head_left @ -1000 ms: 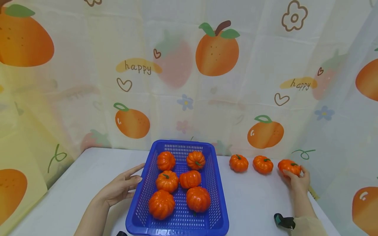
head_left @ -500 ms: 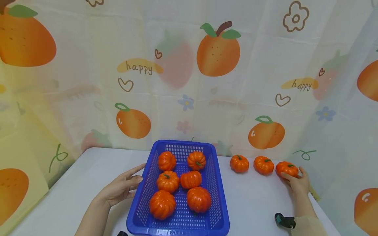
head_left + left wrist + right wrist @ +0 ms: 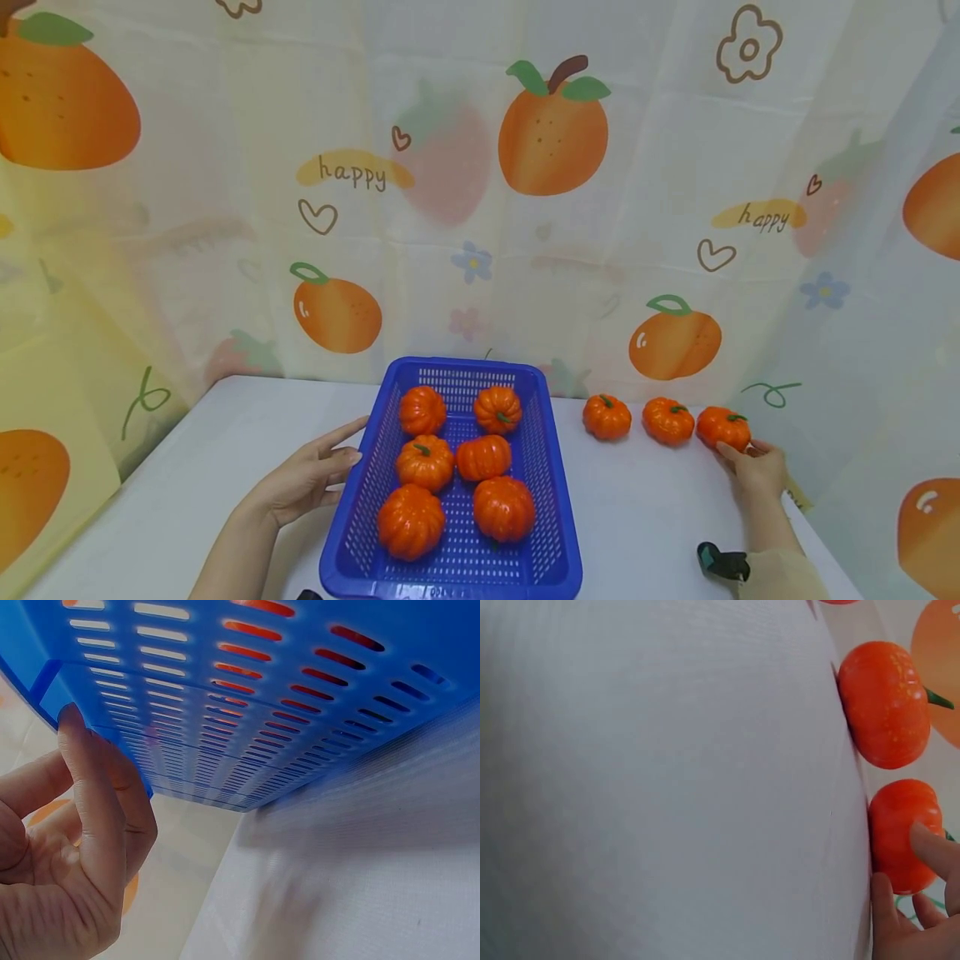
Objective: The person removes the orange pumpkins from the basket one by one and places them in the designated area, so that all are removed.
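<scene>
Nearest my right hand (image 3: pixel 761 473) is a small orange pumpkin (image 3: pixel 724 427), the rightmost of three in a row at the table's back. My thumb overlaps the pumpkin's near side, and the other fingertips are right at its right side, as the right wrist view also shows. My left hand (image 3: pixel 309 477) touches the left rim of a blue plastic basket (image 3: pixel 564 508) with extended fingers. In the left wrist view those fingers (image 3: pixel 96 795) reach up to the rim from outside. Inside the basket lie several orange pumpkins (image 3: pixel 411 522).
Left of the right hand's pumpkin stand a middle pumpkin (image 3: pixel 668 421) and a left one (image 3: pixel 607 417). A fruit-print curtain (image 3: pixel 480 250) hangs behind the white table (image 3: pixel 637 525). A black strap piece (image 3: pixel 722 562) shows at the right wrist.
The rightmost pumpkin has shifted a little left, closer to the middle one. My right fingers have come from around it to its right side. The left hand and basket stay put.
</scene>
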{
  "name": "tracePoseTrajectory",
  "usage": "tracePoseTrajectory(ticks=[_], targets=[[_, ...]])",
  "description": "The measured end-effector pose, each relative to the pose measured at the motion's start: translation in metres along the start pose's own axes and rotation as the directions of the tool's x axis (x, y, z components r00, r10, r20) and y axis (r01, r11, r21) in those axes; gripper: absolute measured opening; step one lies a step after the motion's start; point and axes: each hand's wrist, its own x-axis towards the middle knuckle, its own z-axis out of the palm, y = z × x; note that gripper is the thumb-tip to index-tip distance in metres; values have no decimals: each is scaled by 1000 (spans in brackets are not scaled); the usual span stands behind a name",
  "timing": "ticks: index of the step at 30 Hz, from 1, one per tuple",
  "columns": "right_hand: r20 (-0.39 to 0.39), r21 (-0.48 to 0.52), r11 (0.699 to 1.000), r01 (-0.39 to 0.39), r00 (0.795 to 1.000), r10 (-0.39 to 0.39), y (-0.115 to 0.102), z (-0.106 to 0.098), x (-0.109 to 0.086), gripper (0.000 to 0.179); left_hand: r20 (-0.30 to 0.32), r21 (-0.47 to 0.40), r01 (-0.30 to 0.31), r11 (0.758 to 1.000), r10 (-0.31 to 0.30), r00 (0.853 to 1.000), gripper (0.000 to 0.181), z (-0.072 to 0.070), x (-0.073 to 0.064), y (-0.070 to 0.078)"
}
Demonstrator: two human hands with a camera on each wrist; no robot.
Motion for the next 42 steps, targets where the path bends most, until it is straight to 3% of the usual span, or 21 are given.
tracePoseTrajectory(ticks=[9,14,21,26,30,39,42], targets=[[5,-28,1000,-7,1000,7,-1,0,-1,84,-7,8,0,1000,0,1000,74,1,-1,1],[-27,51,998,-45,999,47,-5,1,0,86,-12,3,-2,1000,2,1000,74,0,-1,0],[-157,43,998,-52,986,58,-13,4,-7,80,11,0,-18,1000,18,1000,72,-1,0,-2],[-283,186,982,-28,956,81,-27,6,-13,64,18,3,-21,1000,21,1000,72,0,0,-1],[-336,264,964,22,939,71,-41,7,-20,52,29,-5,-25,1000,25,999,73,0,0,0],[-291,357,929,101,957,8,-76,16,-39,39,20,-3,-17,1000,17,1000,73,-1,0,-1],[-266,349,925,151,962,-56,-84,20,-49,37,19,-1,-16,1000,16,1000,73,-1,0,-1]])
